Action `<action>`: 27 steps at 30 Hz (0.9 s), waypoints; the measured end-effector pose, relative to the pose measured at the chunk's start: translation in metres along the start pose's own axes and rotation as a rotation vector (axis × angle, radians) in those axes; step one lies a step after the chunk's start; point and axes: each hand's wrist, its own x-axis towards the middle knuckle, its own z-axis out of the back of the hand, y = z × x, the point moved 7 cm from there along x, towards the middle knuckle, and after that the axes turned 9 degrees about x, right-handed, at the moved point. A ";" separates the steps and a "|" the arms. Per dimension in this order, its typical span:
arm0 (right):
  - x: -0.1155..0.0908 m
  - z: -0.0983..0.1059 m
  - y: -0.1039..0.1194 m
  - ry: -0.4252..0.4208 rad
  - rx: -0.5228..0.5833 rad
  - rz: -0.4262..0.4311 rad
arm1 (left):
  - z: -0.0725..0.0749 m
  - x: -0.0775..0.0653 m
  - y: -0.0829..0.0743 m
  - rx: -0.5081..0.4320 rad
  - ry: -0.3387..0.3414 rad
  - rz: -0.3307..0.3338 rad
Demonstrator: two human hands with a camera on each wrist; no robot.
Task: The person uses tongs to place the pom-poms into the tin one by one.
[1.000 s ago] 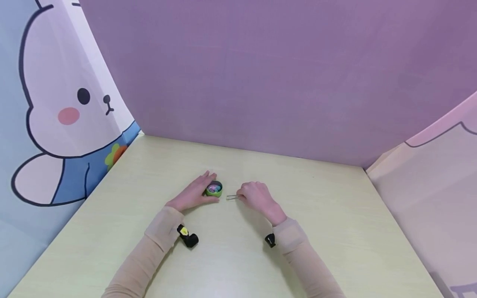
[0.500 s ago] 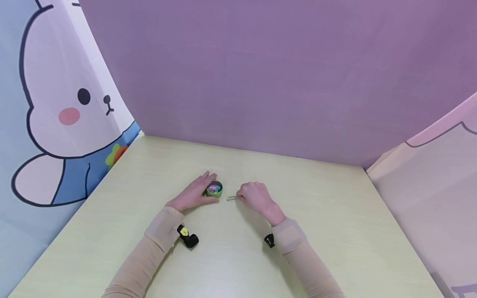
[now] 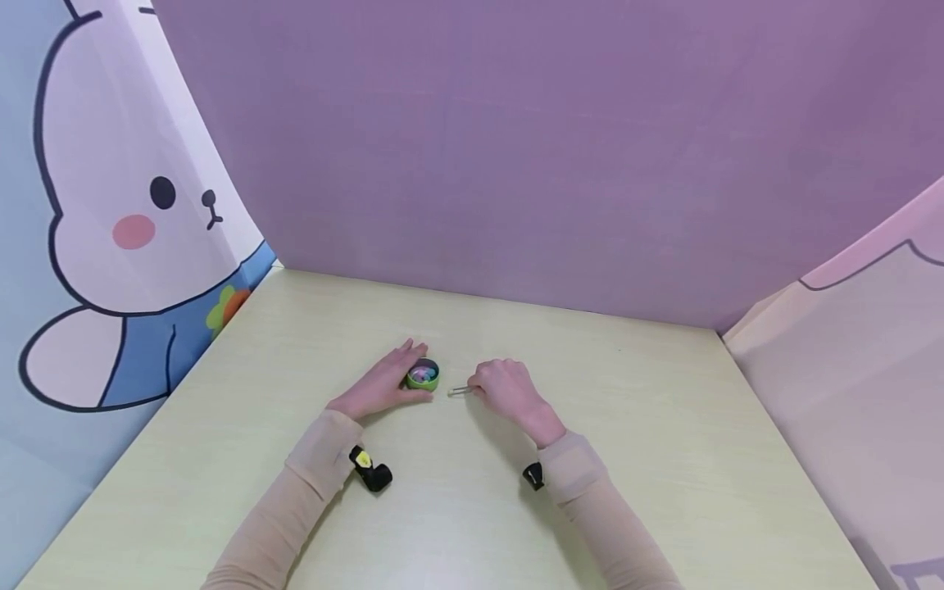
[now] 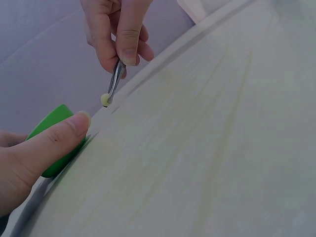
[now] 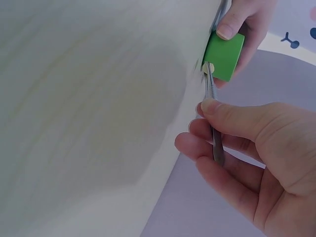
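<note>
A small green bowl (image 3: 424,383) stands on the table, with pink, purple and blue bits inside it. My left hand (image 3: 383,382) holds it from the left, thumb on the near side and fingers round the far side. Just to its right, my right hand (image 3: 507,388) pinches a pair of metal tweezers (image 5: 211,89) between thumb and fingers. The tips grip a small pale yellow bead (image 4: 105,99) close over the table. In the right wrist view, the bead overlaps the green bowl's wall.
The pale wooden table (image 3: 457,508) runs back to a purple backdrop (image 3: 516,164). A cartoon-printed curtain (image 3: 111,344) hangs at the left and a pink one (image 3: 885,393) at the right. Black wrist cameras (image 3: 372,471) sit under both sleeves.
The tweezers' tips stood apart a second ago and have come together on the yellow bead. Both hands and the bowl stay almost where they were.
</note>
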 end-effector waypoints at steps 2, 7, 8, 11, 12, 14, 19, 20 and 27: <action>0.000 0.001 0.000 0.001 0.002 -0.001 | 0.000 -0.001 -0.001 0.002 -0.006 -0.006; -0.001 0.006 0.000 -0.012 0.010 0.002 | 0.000 -0.001 -0.002 0.004 -0.006 -0.007; 0.000 0.008 0.000 -0.019 0.014 0.005 | 0.000 -0.001 -0.002 0.004 -0.007 -0.008; 0.000 0.010 -0.001 -0.026 0.030 0.004 | 0.000 -0.001 -0.002 0.003 -0.007 -0.008; 0.001 0.011 -0.001 -0.025 0.033 0.002 | 0.000 -0.001 -0.002 0.002 -0.006 -0.007; 0.002 0.012 -0.002 -0.029 0.034 0.001 | -0.001 -0.001 -0.001 -0.003 -0.005 -0.003; 0.004 0.013 -0.003 -0.019 0.027 -0.006 | -0.001 -0.001 -0.001 0.002 0.002 0.000; 0.005 0.013 -0.004 -0.016 0.025 -0.008 | -0.001 -0.001 -0.002 0.003 0.003 0.000; 0.005 0.016 -0.005 -0.027 0.019 -0.002 | 0.001 -0.001 -0.006 -0.006 0.009 0.011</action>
